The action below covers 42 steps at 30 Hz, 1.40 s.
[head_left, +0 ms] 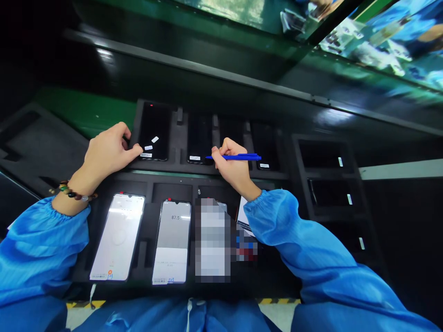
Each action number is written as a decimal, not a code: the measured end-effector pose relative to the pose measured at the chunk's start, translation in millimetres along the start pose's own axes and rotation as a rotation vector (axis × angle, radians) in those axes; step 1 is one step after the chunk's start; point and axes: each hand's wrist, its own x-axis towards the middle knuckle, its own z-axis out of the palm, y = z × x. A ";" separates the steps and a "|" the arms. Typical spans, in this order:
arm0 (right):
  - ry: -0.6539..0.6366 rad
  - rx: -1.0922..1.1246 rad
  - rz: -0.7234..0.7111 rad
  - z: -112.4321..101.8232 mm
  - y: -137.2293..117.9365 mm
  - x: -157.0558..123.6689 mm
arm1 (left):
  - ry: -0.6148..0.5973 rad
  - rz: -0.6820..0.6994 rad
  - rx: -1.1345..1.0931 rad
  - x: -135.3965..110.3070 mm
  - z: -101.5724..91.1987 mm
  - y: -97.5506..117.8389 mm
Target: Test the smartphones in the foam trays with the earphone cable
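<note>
My right hand grips a blue pen, held almost level. The pen's tip is at the lower right of a dark-screened phone in the black foam tray. At that tray's left end rests my left hand, thumb stretched out and apart from the curled fingers. Its thumb tip is at the lower left corner of another dark phone, which bears small white labels. A further dark phone lies right of my right hand. One more beside it is partly hidden by that hand.
Nearer me, a second tray holds a lit phone and another lit phone showing 87.5; both have blue handwriting. A blurred-out phone lies beside them. A right-hand tray holds several dark phones. A white cable hangs at front left.
</note>
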 end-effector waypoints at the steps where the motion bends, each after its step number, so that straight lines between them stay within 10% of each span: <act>1: 0.005 0.002 -0.010 0.3 1.3 0.0 | -0.003 0.004 0.003 -0.3 -0.8 0.4; 32: 0.037 0.068 -0.051 4.4 7.4 0.8 | -0.083 0.027 0.057 -6.1 -15.2 9.3; 42: 0.242 0.041 0.064 -86.7 24.7 -3.1 | -0.056 0.003 0.084 0.8 -5.8 0.7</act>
